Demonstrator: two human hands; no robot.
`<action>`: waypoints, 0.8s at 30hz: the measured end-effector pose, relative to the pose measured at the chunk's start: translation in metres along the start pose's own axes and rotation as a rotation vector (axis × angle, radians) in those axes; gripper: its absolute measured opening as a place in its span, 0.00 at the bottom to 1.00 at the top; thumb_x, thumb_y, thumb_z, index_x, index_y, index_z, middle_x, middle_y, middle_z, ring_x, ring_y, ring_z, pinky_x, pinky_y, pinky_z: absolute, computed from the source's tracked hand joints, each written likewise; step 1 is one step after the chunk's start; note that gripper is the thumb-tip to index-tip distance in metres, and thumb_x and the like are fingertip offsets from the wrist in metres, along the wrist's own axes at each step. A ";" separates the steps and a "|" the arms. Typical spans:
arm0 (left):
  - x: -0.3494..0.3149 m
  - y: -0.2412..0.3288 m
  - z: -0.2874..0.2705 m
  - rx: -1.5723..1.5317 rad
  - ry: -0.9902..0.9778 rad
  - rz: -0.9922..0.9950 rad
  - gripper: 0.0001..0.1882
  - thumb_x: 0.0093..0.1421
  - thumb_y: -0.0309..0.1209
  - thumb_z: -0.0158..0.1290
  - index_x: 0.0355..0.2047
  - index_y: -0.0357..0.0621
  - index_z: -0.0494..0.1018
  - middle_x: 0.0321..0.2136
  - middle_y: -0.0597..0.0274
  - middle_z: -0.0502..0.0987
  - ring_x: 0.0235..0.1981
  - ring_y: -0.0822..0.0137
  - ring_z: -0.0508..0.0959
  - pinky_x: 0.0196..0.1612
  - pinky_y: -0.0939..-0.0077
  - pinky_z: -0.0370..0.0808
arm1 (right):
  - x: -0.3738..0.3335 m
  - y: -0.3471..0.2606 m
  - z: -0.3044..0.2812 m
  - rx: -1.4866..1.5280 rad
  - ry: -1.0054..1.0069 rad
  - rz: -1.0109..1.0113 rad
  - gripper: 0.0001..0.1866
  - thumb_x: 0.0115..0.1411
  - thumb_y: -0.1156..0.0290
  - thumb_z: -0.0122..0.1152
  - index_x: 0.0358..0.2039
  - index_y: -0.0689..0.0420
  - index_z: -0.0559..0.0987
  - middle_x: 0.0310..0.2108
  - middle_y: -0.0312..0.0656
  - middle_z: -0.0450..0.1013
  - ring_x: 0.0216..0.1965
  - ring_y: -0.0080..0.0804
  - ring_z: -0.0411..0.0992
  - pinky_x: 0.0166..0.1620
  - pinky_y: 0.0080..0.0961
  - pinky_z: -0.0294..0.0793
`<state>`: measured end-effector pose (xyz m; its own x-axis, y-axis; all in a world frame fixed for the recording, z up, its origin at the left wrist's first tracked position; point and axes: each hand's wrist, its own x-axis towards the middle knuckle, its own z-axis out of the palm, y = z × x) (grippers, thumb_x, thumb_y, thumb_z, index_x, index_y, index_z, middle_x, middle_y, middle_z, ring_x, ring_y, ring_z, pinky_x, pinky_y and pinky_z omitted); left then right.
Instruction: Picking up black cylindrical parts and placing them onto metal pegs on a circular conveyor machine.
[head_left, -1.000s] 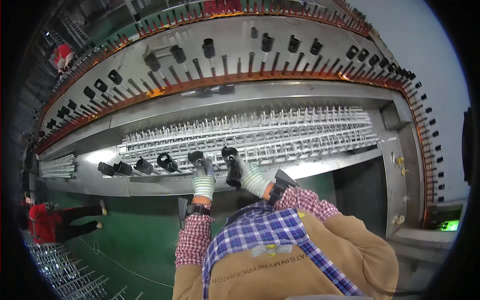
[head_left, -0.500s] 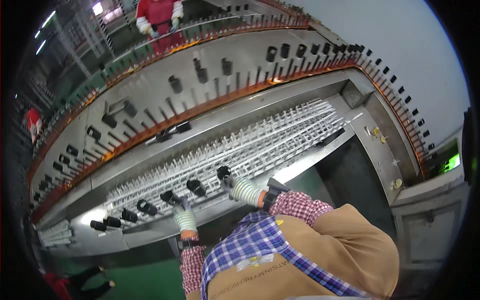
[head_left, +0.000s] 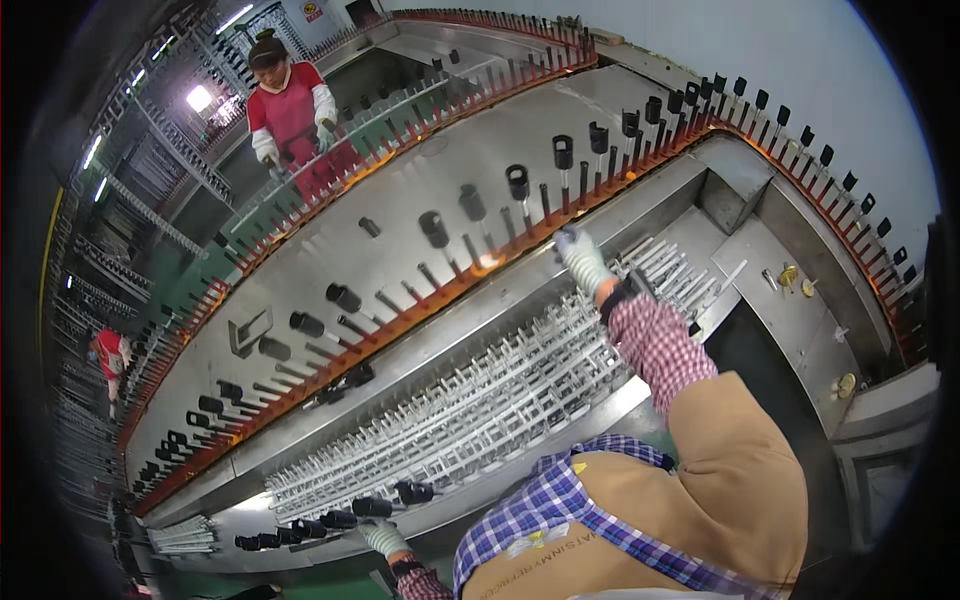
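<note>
My left hand [head_left: 382,537], in a white striped glove, is closed on a short black cylinder [head_left: 371,507] at the near edge of the metal trough. That cylinder belongs to a row lying along the edge; another black cylinder [head_left: 413,492] sits just right of it. My right hand [head_left: 585,260], gloved alike, reaches over the far side of the trough to the orange-brown rail [head_left: 400,320] with its upright pegs. Blur hides its fingers, and I see nothing clearly held. Silvery metal racks [head_left: 460,390] with rows of short prongs lie between my hands.
Black cylinders [head_left: 517,182] stand on pegs along the curved rail. Across the metal table [head_left: 400,200] a person in red [head_left: 290,120] works at another rail; a second person [head_left: 110,360] is at far left. Small yellow parts [head_left: 789,275] lie on a right-hand ledge.
My right hand has moved from the row of cylinders up and right to the rail. My left hand stays by the row. The view has shifted, showing more of the person opposite.
</note>
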<state>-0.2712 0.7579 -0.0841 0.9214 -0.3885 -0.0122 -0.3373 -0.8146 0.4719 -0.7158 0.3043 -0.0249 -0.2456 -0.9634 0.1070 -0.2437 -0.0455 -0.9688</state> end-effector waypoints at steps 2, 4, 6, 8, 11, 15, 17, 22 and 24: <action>-0.014 -0.020 0.005 -0.154 0.105 -0.053 0.33 0.55 0.41 0.45 0.52 0.28 0.50 0.43 0.37 0.66 0.42 0.43 0.68 0.44 0.64 0.68 | 0.050 -0.029 -0.014 -0.149 0.119 -0.075 0.23 0.53 0.59 0.50 0.45 0.62 0.67 0.34 0.52 0.71 0.34 0.38 0.70 0.39 0.28 0.68; -0.032 -0.009 0.013 -0.242 0.329 -0.031 0.27 0.54 0.31 0.46 0.52 0.33 0.53 0.41 0.41 0.68 0.43 0.52 0.70 0.42 0.66 0.69 | 0.083 -0.046 -0.016 -0.010 -0.065 0.056 0.26 0.50 0.58 0.52 0.46 0.62 0.66 0.37 0.55 0.70 0.36 0.38 0.71 0.39 0.27 0.68; -0.057 0.032 0.026 -0.622 0.503 0.109 0.22 0.54 0.22 0.46 0.50 0.38 0.59 0.40 0.49 0.69 0.41 0.60 0.70 0.38 0.70 0.70 | 0.142 -0.012 -0.012 -0.216 -0.255 0.011 0.24 0.48 0.57 0.55 0.40 0.62 0.70 0.23 0.46 0.73 0.25 0.35 0.72 0.31 0.26 0.70; -0.083 0.042 0.031 -0.536 0.419 0.045 0.22 0.54 0.23 0.47 0.50 0.39 0.59 0.39 0.51 0.69 0.40 0.61 0.69 0.37 0.72 0.70 | 0.131 -0.054 0.010 -0.258 -0.359 0.182 0.24 0.47 0.52 0.54 0.36 0.59 0.73 0.23 0.45 0.74 0.29 0.40 0.72 0.36 0.28 0.70; -0.115 0.071 0.042 -0.560 0.317 0.014 0.19 0.54 0.24 0.47 0.48 0.41 0.61 0.37 0.57 0.70 0.35 0.68 0.68 0.33 0.79 0.68 | 0.110 -0.081 -0.007 -0.210 -0.158 -0.161 0.24 0.46 0.48 0.55 0.34 0.57 0.74 0.25 0.48 0.73 0.30 0.42 0.72 0.37 0.30 0.70; -0.135 0.129 0.055 -0.883 0.089 -0.013 0.19 0.53 0.20 0.48 0.46 0.43 0.61 0.35 0.59 0.68 0.29 0.72 0.67 0.29 0.81 0.68 | 0.193 0.041 -0.105 0.447 0.241 -0.279 0.23 0.52 0.49 0.50 0.32 0.60 0.73 0.21 0.46 0.73 0.29 0.38 0.73 0.33 0.35 0.71; -0.139 0.139 0.057 -0.944 0.073 -0.024 0.22 0.52 0.19 0.49 0.47 0.44 0.60 0.36 0.59 0.68 0.30 0.70 0.68 0.30 0.80 0.69 | 0.202 0.026 -0.150 0.368 0.323 0.154 0.17 0.53 0.54 0.54 0.27 0.58 0.71 0.21 0.42 0.70 0.24 0.28 0.71 0.25 0.28 0.70; -0.113 0.098 0.077 -0.682 0.126 -0.015 0.16 0.55 0.28 0.47 0.45 0.43 0.64 0.33 0.55 0.72 0.26 0.69 0.72 0.22 0.78 0.71 | 0.269 0.073 -0.187 -0.127 0.326 0.114 0.19 0.49 0.58 0.56 0.37 0.58 0.73 0.32 0.48 0.73 0.36 0.44 0.70 0.37 0.32 0.68; -0.116 0.109 0.074 -0.725 0.081 -0.100 0.15 0.55 0.29 0.48 0.43 0.41 0.64 0.33 0.56 0.72 0.28 0.69 0.71 0.28 0.77 0.69 | 0.280 0.087 -0.185 -0.136 0.233 0.155 0.19 0.49 0.59 0.57 0.37 0.59 0.73 0.31 0.48 0.73 0.37 0.44 0.70 0.37 0.32 0.68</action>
<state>-0.4292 0.6826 -0.0962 0.9619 -0.2711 -0.0339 -0.0639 -0.3439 0.9368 -0.9792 0.0795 -0.0375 -0.4948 -0.8687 0.0237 -0.3057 0.1485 -0.9405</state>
